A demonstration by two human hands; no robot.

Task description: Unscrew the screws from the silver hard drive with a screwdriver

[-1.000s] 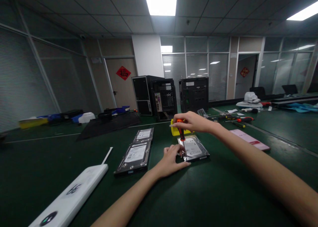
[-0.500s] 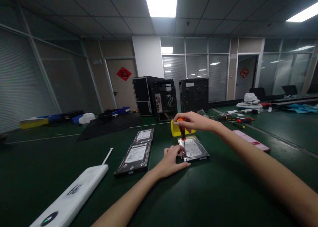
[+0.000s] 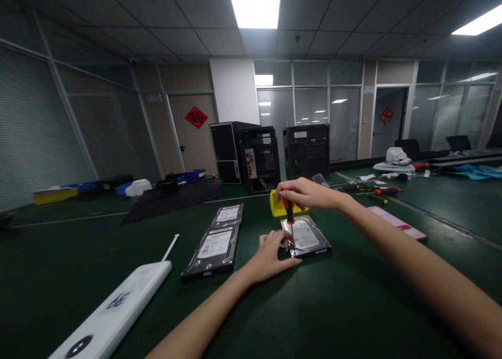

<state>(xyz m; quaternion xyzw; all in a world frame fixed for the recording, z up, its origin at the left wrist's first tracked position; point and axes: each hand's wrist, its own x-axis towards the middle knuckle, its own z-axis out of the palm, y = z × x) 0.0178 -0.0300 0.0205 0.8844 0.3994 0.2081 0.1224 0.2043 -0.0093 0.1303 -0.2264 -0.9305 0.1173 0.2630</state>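
On the green tabletop lies a silver hard drive [image 3: 309,234] with its label side up. My right hand [image 3: 306,193] grips a screwdriver [image 3: 289,212] with a red and black handle from above, its shaft pointing down at the drive's near left corner. Around that same corner are the fingers and thumb of my left hand [image 3: 270,253], holding the drive's left edge close to the screwdriver's tip. The exact spot where the tip meets the drive is too small to make out. Just behind the drive stands a yellow plastic piece [image 3: 277,206], partly hidden by my right hand.
Left of my hands lie two more hard drives [image 3: 215,244], end to end. A long white device [image 3: 117,306] rests at front left. Black computer cases [image 3: 306,149] stand at the back. On the right are a pink box [image 3: 396,222] and several hand tools [image 3: 386,190].
Both hands keep nearly the same place. The right hand's fingers have shifted slightly on the screwdriver handle, and the screwdriver stays over the same corner.
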